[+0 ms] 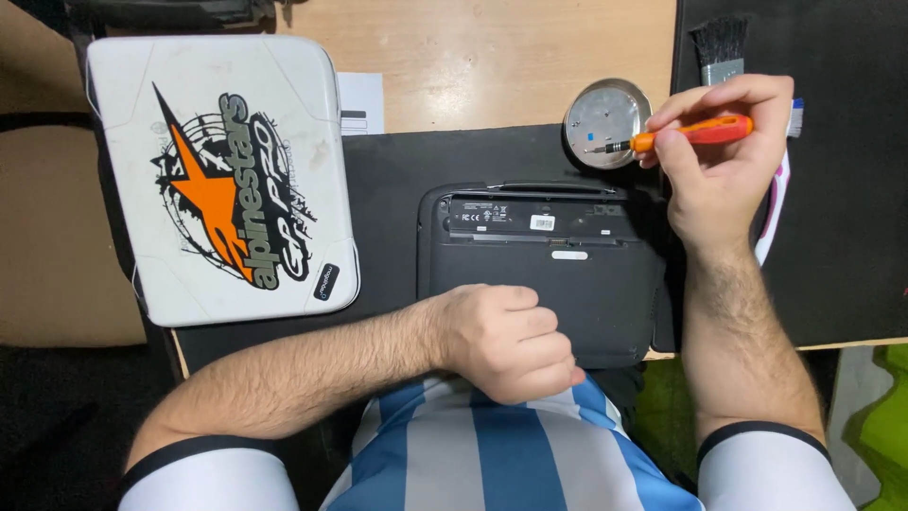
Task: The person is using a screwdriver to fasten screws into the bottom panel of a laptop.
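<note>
The black laptop (544, 270) lies upside down on the surface (492, 57) between the hands, the left hand (506, 341) a loose fist on its near edge, the right hand (724, 156) pinching an orange screwdriver (686, 134) just past its far corner, over a round tin (605, 121).

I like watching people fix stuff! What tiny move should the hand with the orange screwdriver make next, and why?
Probably swing the right hand down toward the upturned black plastic device. The small orange-handled screwdriver has its tip over the round silver metal dish, while the left hand rests on the device's near edge.
</note>
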